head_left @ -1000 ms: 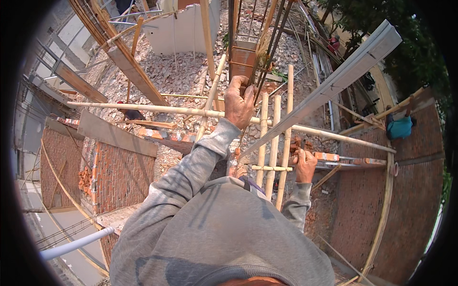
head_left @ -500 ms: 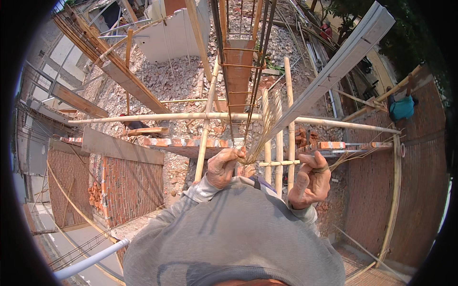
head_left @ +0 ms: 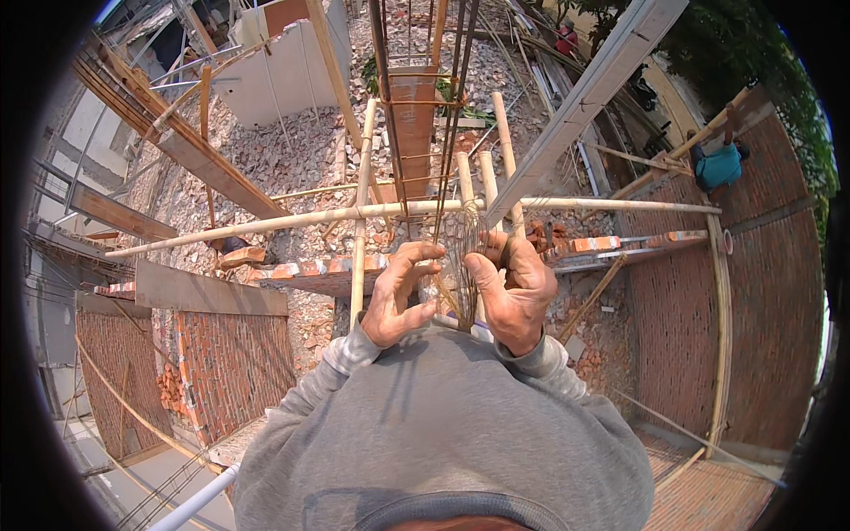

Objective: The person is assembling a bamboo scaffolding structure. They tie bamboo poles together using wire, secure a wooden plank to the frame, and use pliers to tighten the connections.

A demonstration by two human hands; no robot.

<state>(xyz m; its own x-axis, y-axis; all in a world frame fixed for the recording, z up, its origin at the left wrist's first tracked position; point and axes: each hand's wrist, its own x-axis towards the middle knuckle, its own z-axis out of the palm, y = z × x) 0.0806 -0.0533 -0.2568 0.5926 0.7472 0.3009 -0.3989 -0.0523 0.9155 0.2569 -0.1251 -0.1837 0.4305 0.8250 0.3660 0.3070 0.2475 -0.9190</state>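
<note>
A bundle of thin, brownish tie wire (head_left: 467, 283) stands in front of my chest, between my two hands. My right hand (head_left: 515, 296) is closed in a pinch at the bundle's right side, with thumb and forefinger on the wire. To the left of the bundle, my left hand (head_left: 400, 294) has its thumb and curved fingers apart, and I see nothing in it. Just beyond my hands rises a column cage of dark steel bars (head_left: 396, 133) with rusty stirrups (head_left: 423, 103). A long horizontal bamboo pole (head_left: 310, 218) crosses in front of it.
Upright bamboo poles (head_left: 363, 195) stand by the cage. A long grey beam (head_left: 593, 102) slants up to the right. Brick rubble (head_left: 292, 150) covers the ground below. Brick walls (head_left: 235, 372) lie on both sides. A person in a teal shirt (head_left: 719, 166) is at the far right.
My right hand has moved left to the wire bundle, which now stands more upright. My left hand has opened and shifted slightly left. The whole view has shifted a little.
</note>
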